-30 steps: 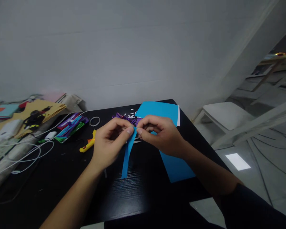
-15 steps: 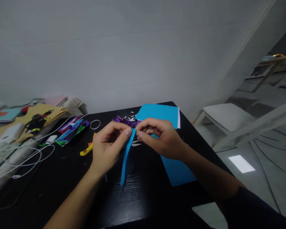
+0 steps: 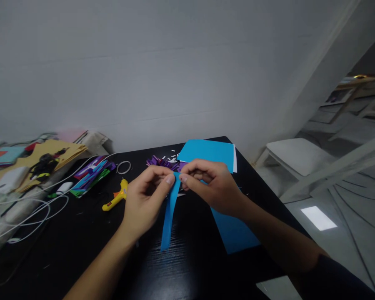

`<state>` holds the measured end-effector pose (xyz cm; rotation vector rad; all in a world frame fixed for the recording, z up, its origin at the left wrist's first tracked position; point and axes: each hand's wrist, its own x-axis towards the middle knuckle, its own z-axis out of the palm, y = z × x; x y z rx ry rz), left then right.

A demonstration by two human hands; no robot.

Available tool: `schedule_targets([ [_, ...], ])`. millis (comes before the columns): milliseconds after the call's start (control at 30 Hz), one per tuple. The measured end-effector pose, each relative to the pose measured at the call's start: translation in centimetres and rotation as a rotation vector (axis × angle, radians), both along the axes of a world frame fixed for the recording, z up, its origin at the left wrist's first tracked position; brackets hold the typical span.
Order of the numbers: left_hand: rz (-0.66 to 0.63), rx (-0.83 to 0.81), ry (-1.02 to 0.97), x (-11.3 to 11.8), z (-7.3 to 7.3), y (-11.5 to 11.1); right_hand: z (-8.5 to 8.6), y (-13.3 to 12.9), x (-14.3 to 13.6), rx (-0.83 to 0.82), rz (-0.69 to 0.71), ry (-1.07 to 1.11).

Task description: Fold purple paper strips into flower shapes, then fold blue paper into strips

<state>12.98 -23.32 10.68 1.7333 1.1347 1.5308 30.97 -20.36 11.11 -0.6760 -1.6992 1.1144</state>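
Over the black table, a narrow blue paper strip (image 3: 168, 221) hangs down from between my two hands. My left hand (image 3: 148, 193) pinches its upper end between thumb and forefinger. The thumb and forefinger of my right hand (image 3: 212, 187) are closed on the same end, close beside the left fingertips. Beyond the hands lies a pile of purple paper strips (image 3: 158, 161) with white scraps around it. Partly covered by my right hand and forearm is a blue sheet (image 3: 234, 233). To the left of my left hand rests a yellow glue gun (image 3: 115, 199).
A blue sheet stack (image 3: 208, 152) lies at the table's far right corner. Left of the glue gun are a grey ring (image 3: 123, 167), a bundle of coloured strips (image 3: 92, 177) and a white cable (image 3: 50, 204). A white chair (image 3: 293, 156) stands right of the table.
The blue strip has turned so its flat face shows more. Its upper end is now pinched by the right fingertips too. The whole view has shifted slightly.
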Motion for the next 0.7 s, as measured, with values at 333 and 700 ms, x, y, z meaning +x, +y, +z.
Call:
schedule_targets([
  [333, -0.042, -0.071, -0.033, -0.08, -0.21, 0.08, -0.27, 0.21, -0.16, -0.11, 0.027, 0.16],
  [700, 0.024, 0.036, 0.115, -0.18, -0.17, -0.16, -0.21, 0.27, -0.08, -0.118, 0.034, 0.12],
])
